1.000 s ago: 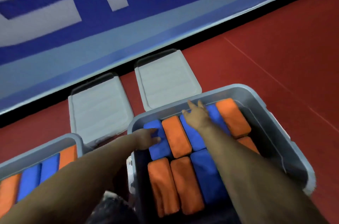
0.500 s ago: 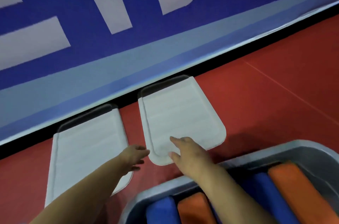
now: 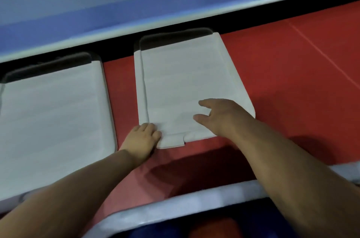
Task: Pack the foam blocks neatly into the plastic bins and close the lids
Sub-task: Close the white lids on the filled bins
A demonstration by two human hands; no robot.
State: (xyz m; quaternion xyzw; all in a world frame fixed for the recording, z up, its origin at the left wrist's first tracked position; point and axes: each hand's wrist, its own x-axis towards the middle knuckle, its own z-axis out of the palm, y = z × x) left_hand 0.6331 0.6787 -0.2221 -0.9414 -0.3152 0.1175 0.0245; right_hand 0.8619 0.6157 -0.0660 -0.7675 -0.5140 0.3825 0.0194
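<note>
With the left hand gripping the near left corner of the flat white plastic lid at frame centre and the open right hand above its near edge, I'd grip both corners and lift level.

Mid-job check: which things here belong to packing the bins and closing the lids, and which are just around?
Part of the job:
right-hand lid, with the left hand at its near corner and the right hand over it
left-hand lid
bin with foam blocks

Just around:
red floor
blue banner
</note>
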